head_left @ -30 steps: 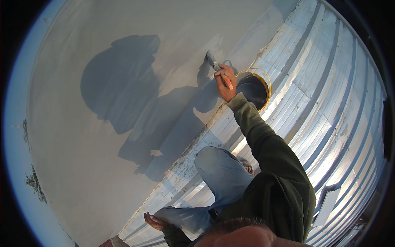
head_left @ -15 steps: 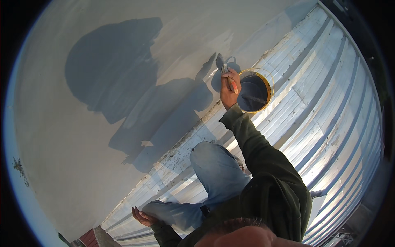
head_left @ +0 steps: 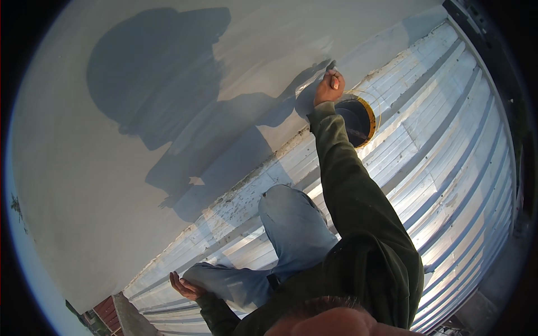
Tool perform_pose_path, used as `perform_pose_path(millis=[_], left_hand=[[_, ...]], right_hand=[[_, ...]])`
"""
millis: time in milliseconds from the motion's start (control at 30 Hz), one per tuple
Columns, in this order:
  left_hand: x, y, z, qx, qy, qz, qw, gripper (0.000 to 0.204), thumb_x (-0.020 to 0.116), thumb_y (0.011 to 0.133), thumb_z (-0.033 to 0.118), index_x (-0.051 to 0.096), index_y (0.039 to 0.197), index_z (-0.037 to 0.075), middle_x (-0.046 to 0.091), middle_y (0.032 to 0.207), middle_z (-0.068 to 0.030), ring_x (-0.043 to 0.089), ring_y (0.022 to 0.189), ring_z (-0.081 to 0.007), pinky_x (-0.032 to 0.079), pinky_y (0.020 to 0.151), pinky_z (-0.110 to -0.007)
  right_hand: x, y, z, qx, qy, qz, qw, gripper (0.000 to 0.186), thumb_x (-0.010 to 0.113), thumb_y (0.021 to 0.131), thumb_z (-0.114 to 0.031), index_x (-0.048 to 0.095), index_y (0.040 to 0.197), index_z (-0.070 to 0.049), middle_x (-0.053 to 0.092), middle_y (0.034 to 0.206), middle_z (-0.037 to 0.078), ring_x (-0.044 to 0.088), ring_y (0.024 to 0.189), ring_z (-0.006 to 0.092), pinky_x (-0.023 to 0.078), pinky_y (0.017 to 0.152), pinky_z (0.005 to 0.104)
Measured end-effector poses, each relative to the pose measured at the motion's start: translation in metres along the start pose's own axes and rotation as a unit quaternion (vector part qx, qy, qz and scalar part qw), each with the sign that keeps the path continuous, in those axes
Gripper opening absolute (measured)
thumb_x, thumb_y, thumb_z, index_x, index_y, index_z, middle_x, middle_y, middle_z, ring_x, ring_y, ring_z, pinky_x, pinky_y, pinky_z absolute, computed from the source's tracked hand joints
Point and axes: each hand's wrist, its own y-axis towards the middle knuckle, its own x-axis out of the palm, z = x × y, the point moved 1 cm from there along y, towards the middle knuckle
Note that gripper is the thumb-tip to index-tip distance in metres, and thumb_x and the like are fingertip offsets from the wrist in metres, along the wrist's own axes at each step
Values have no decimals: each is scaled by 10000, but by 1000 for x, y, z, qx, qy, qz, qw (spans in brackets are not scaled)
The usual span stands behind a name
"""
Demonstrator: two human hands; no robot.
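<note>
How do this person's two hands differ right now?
The right hand is closed around a brush; the left hand is loosely open, with nothing visible in it. The right hand is stretched out beside the yellow-rimmed bucket, while the left hand is low beside a jeans-clad leg. Both are bare and emerge from dark green sleeves.

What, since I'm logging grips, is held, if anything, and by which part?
The right hand holds a slim dark-bristled paintbrush by its mostly hidden handle. The open left hand appears empty.
</note>
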Motion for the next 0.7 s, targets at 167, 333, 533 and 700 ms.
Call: perform_pose_path(millis=[167,333,533,700], left_hand=[[-1,5,12,-24,8,-3,1000,541,332,997,378,572,1142,-84,508,1272,-234,493,1182,-379,385,1005,-475],[1,6,15,-2,13,-14,1000,543,314,1000,389,572,1162,-59,509,1269,-233,499,1175,-379,395,991,-472],[-17,-1,16,2,46,10,999,569,302,995,403,572,1168,-68,518,1254,-251,509,1157,-387,400,976,-475],[-19,-2,12,-2,51,6,999,586,309,982,406,571,1176,-80,518,1256,-257,506,1163,-386,395,980,-474]], right_hand=[[-10,-83,20,-55,-100,-124,986,75,556,822,-22,584,880,-61,519,999,115,528,920,256,414,855,345],[-59,-228,-15,-58,-81,-384,918,173,601,772,48,573,872,-89,535,1053,150,552,989,283,426,874,358],[-52,-165,-31,-143,-147,-350,914,122,583,836,30,550,892,-73,561,1033,110,553,938,263,426,850,355],[-37,-160,-24,-190,-175,-360,896,177,603,798,48,558,891,-96,429,1124,141,478,995,276,419,840,353]])
